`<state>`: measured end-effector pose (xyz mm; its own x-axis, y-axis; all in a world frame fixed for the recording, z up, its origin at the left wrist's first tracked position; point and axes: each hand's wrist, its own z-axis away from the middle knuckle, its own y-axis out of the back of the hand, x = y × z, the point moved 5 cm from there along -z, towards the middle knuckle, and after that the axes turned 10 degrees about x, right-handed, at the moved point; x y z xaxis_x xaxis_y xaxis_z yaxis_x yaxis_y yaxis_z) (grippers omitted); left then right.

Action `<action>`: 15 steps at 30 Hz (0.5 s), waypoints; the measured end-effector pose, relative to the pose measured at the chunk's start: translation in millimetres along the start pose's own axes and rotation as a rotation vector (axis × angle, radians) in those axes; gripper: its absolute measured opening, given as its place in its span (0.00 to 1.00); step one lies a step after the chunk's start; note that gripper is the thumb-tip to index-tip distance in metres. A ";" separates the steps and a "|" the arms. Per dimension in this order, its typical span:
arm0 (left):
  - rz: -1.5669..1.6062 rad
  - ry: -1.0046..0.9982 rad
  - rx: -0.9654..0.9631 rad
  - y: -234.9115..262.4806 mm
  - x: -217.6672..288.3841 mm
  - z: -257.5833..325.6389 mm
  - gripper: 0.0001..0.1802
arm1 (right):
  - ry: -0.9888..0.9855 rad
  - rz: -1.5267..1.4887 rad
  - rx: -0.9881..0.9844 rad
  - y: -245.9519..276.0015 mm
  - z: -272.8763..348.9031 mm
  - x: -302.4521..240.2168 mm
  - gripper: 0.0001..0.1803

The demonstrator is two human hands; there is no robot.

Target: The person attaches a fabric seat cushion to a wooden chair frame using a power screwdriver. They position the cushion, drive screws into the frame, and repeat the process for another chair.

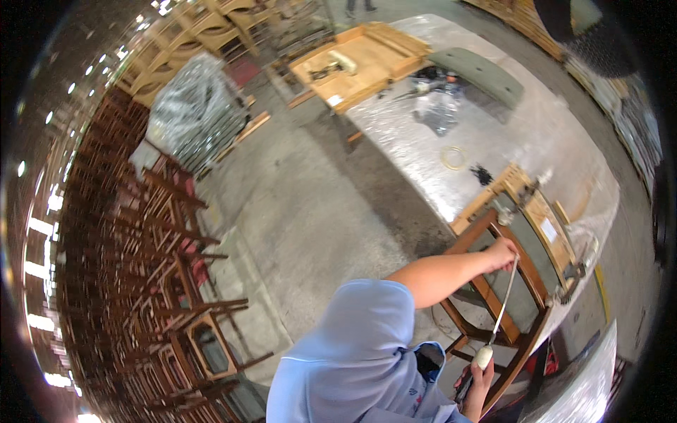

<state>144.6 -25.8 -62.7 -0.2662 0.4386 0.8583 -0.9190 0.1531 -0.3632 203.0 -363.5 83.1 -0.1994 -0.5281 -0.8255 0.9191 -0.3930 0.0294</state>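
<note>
My left hand reaches over a brown wooden chair frame, fingers pinched together by its slats. What they pinch, if anything, is too small to tell. My right hand, lower and nearer to me, is wrapped round a hand tool with a pale rounded body and a darker grip, partly hidden by the fingers. From that body a long thin pale shaft runs up to the left fingertips. The chair leans against a light wooden jig with metal clamps at the table's near end.
A plastic-covered table holds a grey-green curved panel, a clear bag, a yellowish ring and small black parts. A wooden tray adjoins it. Stacked brown chair frames line the left. Wrapped plastic stands lower right.
</note>
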 end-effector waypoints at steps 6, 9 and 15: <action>0.018 0.110 -0.070 10.2 0.7 1.0 0.05 | -0.055 0.101 0.023 -2.4 6.7 -16.3 0.18; 0.016 0.120 -0.083 11.5 10.5 7.1 0.05 | -0.060 0.083 0.063 -2.6 9.0 -19.0 0.16; -0.081 0.175 -0.188 -7.0 10.2 21.5 0.08 | -0.084 0.136 0.153 0.2 34.4 -15.8 0.14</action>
<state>142.1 -41.4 -43.6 -0.1244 0.5622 0.8176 -0.8606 0.3490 -0.3709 194.6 -381.0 115.6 -0.1103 -0.6424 -0.7584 0.8783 -0.4201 0.2281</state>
